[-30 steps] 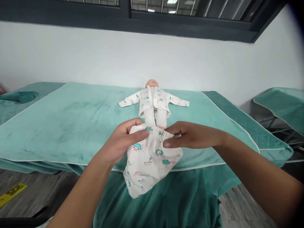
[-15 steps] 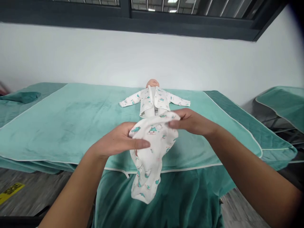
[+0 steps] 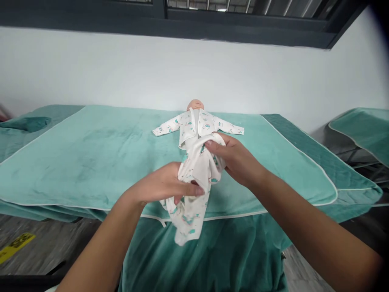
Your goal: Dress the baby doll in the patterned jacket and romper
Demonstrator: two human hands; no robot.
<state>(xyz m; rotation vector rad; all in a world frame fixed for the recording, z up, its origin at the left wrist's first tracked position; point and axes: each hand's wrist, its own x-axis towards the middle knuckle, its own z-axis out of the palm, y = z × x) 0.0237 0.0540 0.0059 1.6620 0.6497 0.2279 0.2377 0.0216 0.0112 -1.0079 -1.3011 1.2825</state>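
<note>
A baby doll [image 3: 195,104] lies on its back on the teal towel [image 3: 91,150], dressed in a white printed jacket [image 3: 199,125] with the sleeves spread out. I hold a matching white printed garment [image 3: 194,182] in front of the doll's legs. My left hand [image 3: 164,184] pinches its lower part, thumb across the cloth. My right hand [image 3: 235,156] grips its upper edge, close to the jacket's hem. The garment's loose end hangs down over the table's front edge. The doll's legs are hidden behind the cloth.
The towel covers a long table against a white wall. A darker teal folded cloth [image 3: 26,123] lies at the far left. Another teal-covered table [image 3: 361,129] stands at the right. Grey floor with a yellow mark [image 3: 15,246] shows at the lower left.
Both hands have carried the garment away from me toward the doll. The right hand rose to the jacket's hem, and the cloth is bunched narrower than before.
</note>
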